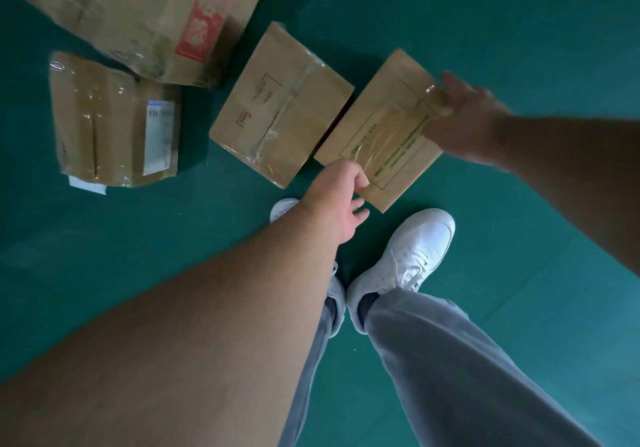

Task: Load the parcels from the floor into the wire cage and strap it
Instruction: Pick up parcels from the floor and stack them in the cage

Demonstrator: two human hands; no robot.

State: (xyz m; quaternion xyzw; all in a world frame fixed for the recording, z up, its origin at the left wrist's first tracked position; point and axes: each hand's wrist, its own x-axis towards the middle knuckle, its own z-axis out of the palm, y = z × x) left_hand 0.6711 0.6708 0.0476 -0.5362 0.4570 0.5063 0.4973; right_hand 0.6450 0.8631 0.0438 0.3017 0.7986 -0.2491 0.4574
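A flat brown parcel (pixel 377 124) with green print and clear tape lies on the green floor just ahead of my feet. My left hand (pixel 341 193) pinches its near left corner, thumb on top and fingers curled under the edge. My right hand (pixel 464 117) grips its far right edge, fingers over the top. A second flat parcel (pixel 277 103) lies right beside it on the left. Further left sit a taped parcel with a white label (pixel 110 121) and a big box with red print (pixel 138 6). The wire cage is out of view.
My white shoes (pixel 405 256) and grey trouser legs stand directly below the held parcel. The green floor (pixel 519 31) stretches open to the right and behind the parcels. A loose white slip (pixel 88 183) lies under the labelled parcel's near edge.
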